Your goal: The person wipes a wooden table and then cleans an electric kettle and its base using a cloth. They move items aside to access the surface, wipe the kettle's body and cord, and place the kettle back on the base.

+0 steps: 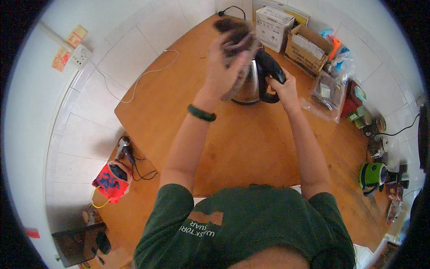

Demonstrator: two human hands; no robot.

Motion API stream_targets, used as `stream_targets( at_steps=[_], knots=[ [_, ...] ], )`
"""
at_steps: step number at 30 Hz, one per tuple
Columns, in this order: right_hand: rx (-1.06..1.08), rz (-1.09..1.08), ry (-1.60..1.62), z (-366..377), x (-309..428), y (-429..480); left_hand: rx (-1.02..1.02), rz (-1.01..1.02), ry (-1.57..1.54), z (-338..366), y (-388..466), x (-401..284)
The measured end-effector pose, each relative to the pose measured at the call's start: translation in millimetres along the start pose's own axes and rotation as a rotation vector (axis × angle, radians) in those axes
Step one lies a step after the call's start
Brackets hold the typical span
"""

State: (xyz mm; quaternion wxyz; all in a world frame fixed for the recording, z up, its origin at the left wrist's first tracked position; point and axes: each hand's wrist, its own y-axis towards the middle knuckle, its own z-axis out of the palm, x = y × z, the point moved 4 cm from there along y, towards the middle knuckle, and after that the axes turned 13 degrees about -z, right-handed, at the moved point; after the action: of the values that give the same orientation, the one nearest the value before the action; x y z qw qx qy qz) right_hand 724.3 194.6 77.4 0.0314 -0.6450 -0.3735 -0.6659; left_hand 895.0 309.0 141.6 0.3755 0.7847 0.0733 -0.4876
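Observation:
A steel electric kettle (250,84) with a black handle and base is above the wooden tabletop (248,144), upright or nearly so. My right hand (287,87) grips its black handle from the right side. In front of the kettle's upper left side, my left hand (225,67) is blurred by motion. Its fingers are around a dark, limp thing that looks like a cloth (235,33). That dark thing and my left hand hide the kettle's top and spout. Whether the kettle's base touches the tabletop cannot be told.
Behind are a white box (273,28) and an open cardboard box (307,50). Plastic bags (327,94), jars and a green appliance (372,175) line the right edge. To the left lie a white cable (136,84), a hair dryer (124,146) and a red bag (112,183).

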Motion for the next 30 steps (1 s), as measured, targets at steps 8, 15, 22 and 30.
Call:
stream_targets(
  at_steps=[8,15,22,30],
  knots=[
    [-0.154,-0.098,-0.017,-1.4,3.9,-1.8,-0.097,0.341,0.633,35.9,-32.4,1.4],
    [-0.194,0.018,0.035,3.0,-8.3,6.0,0.216,0.385,1.040,55.9,-98.0,50.8],
    [-0.092,-0.009,-0.021,2.9,0.9,3.8,0.412,0.164,0.695,47.8,-126.6,62.1],
    [-0.101,0.041,-0.004,-0.1,-10.1,7.9,-0.340,0.277,0.047,-33.0,-28.8,-22.7]
  ],
)
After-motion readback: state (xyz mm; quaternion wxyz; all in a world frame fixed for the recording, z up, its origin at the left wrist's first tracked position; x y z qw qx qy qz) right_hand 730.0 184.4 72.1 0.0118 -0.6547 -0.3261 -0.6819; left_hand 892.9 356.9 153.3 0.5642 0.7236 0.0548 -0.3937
